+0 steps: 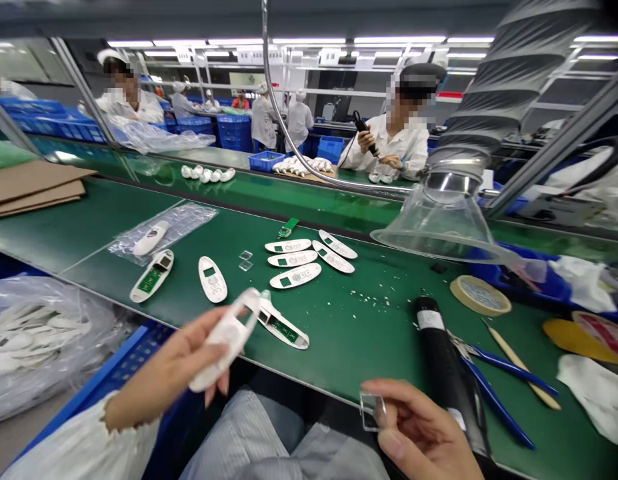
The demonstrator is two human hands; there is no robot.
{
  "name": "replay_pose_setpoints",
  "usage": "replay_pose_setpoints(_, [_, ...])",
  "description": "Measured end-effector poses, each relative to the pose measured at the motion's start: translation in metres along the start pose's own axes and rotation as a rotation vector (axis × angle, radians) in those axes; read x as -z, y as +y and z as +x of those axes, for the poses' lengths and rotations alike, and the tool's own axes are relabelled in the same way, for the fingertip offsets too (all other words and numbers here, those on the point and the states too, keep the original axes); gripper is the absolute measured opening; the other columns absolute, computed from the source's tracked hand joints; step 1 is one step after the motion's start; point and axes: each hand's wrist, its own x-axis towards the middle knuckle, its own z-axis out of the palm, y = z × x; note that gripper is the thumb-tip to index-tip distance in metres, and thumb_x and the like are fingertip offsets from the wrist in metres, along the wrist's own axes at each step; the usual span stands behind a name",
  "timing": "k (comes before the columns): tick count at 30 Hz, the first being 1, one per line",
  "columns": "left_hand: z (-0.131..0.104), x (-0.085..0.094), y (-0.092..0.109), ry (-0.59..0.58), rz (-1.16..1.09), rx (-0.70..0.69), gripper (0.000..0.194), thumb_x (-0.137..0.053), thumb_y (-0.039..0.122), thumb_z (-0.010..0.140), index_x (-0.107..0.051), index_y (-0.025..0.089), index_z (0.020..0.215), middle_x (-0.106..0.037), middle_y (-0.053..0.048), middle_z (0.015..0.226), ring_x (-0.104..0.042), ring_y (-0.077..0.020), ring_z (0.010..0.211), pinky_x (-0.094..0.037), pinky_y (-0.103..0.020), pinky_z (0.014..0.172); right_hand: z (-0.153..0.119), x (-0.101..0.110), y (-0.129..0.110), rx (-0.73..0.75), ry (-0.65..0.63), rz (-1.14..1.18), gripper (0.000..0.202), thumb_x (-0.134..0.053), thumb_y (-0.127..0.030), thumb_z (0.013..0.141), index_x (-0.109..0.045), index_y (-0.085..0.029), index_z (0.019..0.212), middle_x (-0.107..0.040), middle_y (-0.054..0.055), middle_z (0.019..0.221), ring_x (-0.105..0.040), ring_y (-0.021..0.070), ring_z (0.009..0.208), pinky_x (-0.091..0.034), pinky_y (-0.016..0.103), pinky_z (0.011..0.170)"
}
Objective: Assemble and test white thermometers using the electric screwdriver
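Note:
My left hand (189, 363) grips a white oval plastic cover (227, 341) with a window opening, tilted above the table's front edge. Between the thumb and fingers of my right hand (416, 427) is a small clear square lens (373, 411). Just beyond the cover lies an open white housing (285, 325) with a green circuit board inside. Another housing with a board (153, 276) rests to the left, near a single cover (213, 279). Two more clear lenses (245, 260) lie flat behind. Several white covers (295, 275) are grouped at mid-table, by a small green circuit board (289, 228).
On the right are a black electric screwdriver (446, 373), blue-handled pliers (503, 380), a wooden stick (521, 363) and a tape roll (481, 295). A clear suction hood (441, 223) hangs above. Bagged white parts (33, 340) stand at left. A co-worker (389, 143) sits across the green belt.

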Motion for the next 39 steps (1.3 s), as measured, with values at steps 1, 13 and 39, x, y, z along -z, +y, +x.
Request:
replay_pose_setpoints(1, [-0.003,-0.017,-0.001,-0.147,-0.034,0.084,0.067,-0.053,0.036,0.075,-0.024,0.022,0.133,-0.057,-0.001,0.071,-0.052,-0.0112,0.045,-0.039,-0.019,0.036,-0.001,-0.001,-0.003,0.011,0.000,-0.010,0.024,-0.065,-0.035,0.073,-0.063,-0.030,0.096,-0.044,-0.002,0.056,-0.039,0.0057,0.050,-0.035,0.013,0.046])
replay_pose_setpoints(13, [0.005,-0.084,-0.010,-0.598,0.250,0.190,0.048,-0.043,0.016,0.077,-0.044,0.021,0.125,-0.055,0.001,0.068,-0.043,-0.0029,0.040,-0.033,-0.011,0.036,-0.010,-0.008,-0.015,0.229,-0.241,-0.621,0.029,-0.061,-0.033,0.079,-0.059,-0.022,0.106,-0.040,-0.005,0.053,-0.035,0.0044,0.048,-0.030,0.016,0.047])
replay_pose_setpoints(39, [0.008,-0.084,-0.015,-0.730,0.325,0.132,0.035,-0.043,0.022,0.075,-0.054,0.021,0.108,-0.048,0.003,0.066,-0.041,-0.0047,0.041,-0.035,-0.014,0.037,-0.012,-0.011,-0.007,0.266,-0.340,-0.821,0.030,-0.059,-0.032,0.080,-0.060,-0.023,0.108,-0.055,-0.002,0.061,-0.043,0.0069,0.049,-0.034,0.019,0.049])
